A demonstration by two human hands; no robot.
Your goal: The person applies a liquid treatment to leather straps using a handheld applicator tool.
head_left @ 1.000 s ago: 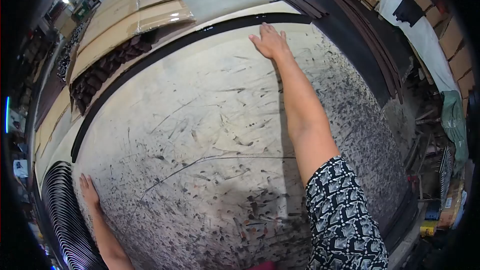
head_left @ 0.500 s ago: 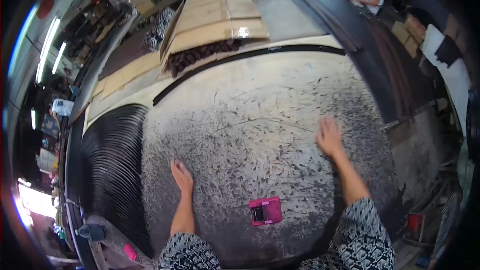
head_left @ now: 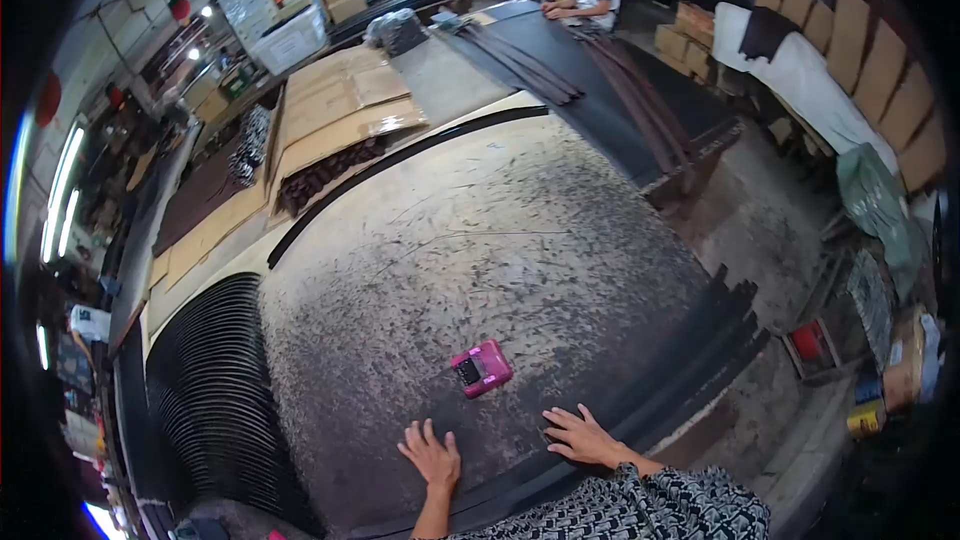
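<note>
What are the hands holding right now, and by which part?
Nothing. The left hand and right hand lie open, palms down on the worktable; the pink device sits apart, untouched.

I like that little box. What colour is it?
The little box is bright pink; head view.

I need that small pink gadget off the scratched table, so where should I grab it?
Probably pinch the small pink rectangular gadget across its long sides, coming from above on the near side: it lies flat and alone.
</note>
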